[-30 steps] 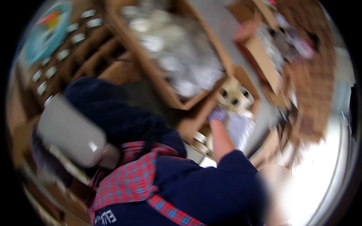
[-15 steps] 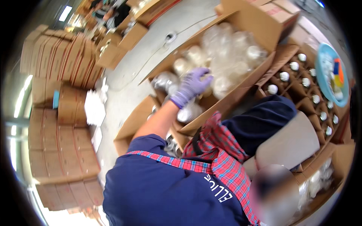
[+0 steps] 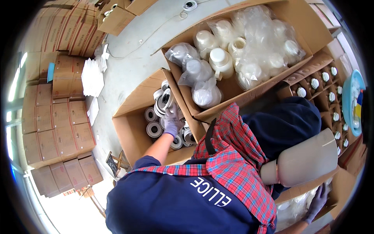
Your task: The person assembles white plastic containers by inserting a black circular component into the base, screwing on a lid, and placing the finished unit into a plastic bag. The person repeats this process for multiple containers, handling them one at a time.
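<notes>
My left hand (image 3: 172, 121), in a pale purple glove, reaches into an open cardboard box (image 3: 134, 121) of white and grey ring-shaped parts. Its fingers are bent over the edge of one tilted white ring-shaped part (image 3: 165, 98). At the lower right, my right hand (image 3: 317, 202), gloved too, lies with fingers stretched over clear plastic-wrapped items (image 3: 292, 210) in another carton. Across my lap rests a grey cylindrical vessel (image 3: 307, 158) with a narrower end and a thin copper-coloured band; neither hand touches it.
Ahead stands a large carton (image 3: 249, 89) of bagged pale vessels and one unwrapped white jug (image 3: 221, 62). To the right are a divided carton (image 3: 307, 80) of silver-topped bottles and a blue basin (image 3: 352, 97). Stacked cartons (image 3: 58, 128) and white sheets (image 3: 92, 78) lie left.
My left hand has moved from the large carton of bagged vessels down into the box of ring-shaped parts. My right hand has come into view at the lower right. The view has shifted.
</notes>
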Demonstrator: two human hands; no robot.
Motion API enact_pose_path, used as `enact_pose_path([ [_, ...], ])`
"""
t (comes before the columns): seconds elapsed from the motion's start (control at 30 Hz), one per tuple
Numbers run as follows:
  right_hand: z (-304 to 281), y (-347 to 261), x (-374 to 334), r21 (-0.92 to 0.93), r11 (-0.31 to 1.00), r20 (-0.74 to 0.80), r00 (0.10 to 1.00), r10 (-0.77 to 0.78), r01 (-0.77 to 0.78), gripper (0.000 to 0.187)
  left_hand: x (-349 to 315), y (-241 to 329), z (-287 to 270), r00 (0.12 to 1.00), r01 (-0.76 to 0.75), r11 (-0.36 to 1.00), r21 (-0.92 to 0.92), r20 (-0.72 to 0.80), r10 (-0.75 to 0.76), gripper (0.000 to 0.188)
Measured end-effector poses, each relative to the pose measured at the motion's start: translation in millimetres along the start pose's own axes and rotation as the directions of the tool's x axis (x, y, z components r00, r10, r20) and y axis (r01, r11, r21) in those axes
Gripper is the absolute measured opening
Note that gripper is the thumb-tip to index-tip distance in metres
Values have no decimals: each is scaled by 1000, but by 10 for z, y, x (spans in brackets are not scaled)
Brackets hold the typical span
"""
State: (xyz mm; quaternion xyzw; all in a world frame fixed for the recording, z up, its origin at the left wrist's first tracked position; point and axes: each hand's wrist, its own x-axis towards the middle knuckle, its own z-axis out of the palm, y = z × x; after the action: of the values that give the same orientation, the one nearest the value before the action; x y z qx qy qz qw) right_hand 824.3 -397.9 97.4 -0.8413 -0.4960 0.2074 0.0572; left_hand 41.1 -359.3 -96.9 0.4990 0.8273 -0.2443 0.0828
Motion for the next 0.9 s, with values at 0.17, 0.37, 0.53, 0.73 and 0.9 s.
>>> enact_pose_path([
  [0.17, -297, -656, 19, 68, 997, -134, 991, -26, 35, 40, 307, -181, -477, 961, -63, 996, 56, 274, 46, 58],
  [0.37, -330, -1406, -629, 240, 925, -426, 888, -171, 293, 39, -8, 417, -3435, 874, -435, 832, -344, -383, 299, 55],
  [0.53, -313, -3031, -468, -109, 547, -527, 418, -740, 830, 55, -842, 2292, -3970, 387, -622, -351, -700, -664, 640, 61],
  [0.73, -437, -2644, -105, 788, 559, -308, 951, -5, 258, 51, -1784, 3496, -3946, 134, -521, -627, -579, -781, 610, 81],
  [0.9, -547, -2503, -99, 152, 807, -743, 604, -286, 570, 58, -1965, 3749, -4159, 156, -372, -626, -686, -710, 686, 83],
])
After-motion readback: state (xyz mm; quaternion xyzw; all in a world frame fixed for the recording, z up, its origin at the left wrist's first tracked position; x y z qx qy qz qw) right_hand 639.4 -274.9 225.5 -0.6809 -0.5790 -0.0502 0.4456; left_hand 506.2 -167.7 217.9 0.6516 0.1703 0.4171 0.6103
